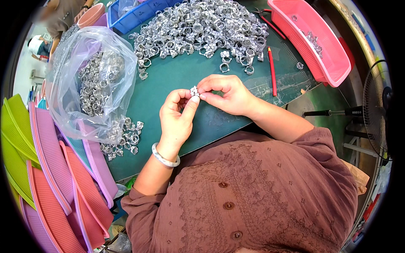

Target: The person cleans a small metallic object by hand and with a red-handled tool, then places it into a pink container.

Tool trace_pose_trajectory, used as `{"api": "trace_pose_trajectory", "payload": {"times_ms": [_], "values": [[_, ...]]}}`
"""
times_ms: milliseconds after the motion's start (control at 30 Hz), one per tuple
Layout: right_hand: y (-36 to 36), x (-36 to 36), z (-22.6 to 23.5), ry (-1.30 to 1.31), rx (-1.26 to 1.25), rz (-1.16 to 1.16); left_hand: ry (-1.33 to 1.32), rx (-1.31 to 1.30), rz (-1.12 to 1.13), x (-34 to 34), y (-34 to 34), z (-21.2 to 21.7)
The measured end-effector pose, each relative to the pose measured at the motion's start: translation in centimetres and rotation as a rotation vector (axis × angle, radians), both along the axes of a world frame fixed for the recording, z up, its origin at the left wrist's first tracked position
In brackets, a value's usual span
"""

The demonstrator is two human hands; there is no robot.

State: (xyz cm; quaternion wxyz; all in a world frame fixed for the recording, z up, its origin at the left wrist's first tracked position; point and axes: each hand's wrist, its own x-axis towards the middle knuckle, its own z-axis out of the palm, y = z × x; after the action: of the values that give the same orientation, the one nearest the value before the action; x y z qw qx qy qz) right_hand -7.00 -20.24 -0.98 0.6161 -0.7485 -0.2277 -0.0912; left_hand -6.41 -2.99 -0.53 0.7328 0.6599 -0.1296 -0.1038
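Between my two hands is a silver ring (194, 91) with a bumpy, studded top. My left hand (179, 111) pinches it between thumb and fingers from the left. From the right, my right hand (223, 92) is closed at its other side, thumb and forefinger touching it. The fingers hide the ring's lower part. Beyond my hands a large heap of silver rings (202, 29) spreads over the green table mat (168, 76). A few loose rings lie at the heap's near edge.
At left a clear plastic bag (63, 92) holds more rings, with a small pile (128, 137) beside it. Stacked coloured baskets (50, 164) stand lower left. A red pen-like tool (272, 74), red-handled pliers (273, 25), a pink basket (337, 71) and a fan (375, 109) are right.
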Motion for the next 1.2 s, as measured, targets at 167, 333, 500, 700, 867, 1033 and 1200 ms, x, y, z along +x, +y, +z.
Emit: {"api": "trace_pose_trajectory", "payload": {"times_ms": [167, 333, 500, 700, 867, 1033, 1200], "values": [[0.1, -0.2, 0.3, -0.144, -0.079, -0.056, 0.236, -0.158, -0.074, 0.0, -0.1, 0.7], [-0.2, 0.1, 0.4, -0.151, 0.005, -0.082, 0.219, -0.251, -0.069, 0.0, -0.1, 0.2], [-1.2, 0.6, -0.3, 0.015, 0.098, -0.252, 0.160, -0.248, -0.074, -0.2, -0.1, 0.6], [-2.3, 1.4, -0.3, 0.041, 0.145, -0.429, 0.162, -0.266, -0.079, -0.4, -0.2, 0.8], [-4.1, 1.8, 0.4, -0.339, -0.658, -0.641, 0.334, -0.333, -0.122, -0.3, 0.1, 0.4], [-3.9, 1.4, 0.6, -0.248, -0.941, -0.582, 0.452, -0.289, -0.136, -0.2, 0.4, 0.4], [-3.8, 1.4, 1.1, -0.250, -0.835, -0.545, 0.478, -0.115, -0.104, -0.1, 0.3, 1.0]]}}
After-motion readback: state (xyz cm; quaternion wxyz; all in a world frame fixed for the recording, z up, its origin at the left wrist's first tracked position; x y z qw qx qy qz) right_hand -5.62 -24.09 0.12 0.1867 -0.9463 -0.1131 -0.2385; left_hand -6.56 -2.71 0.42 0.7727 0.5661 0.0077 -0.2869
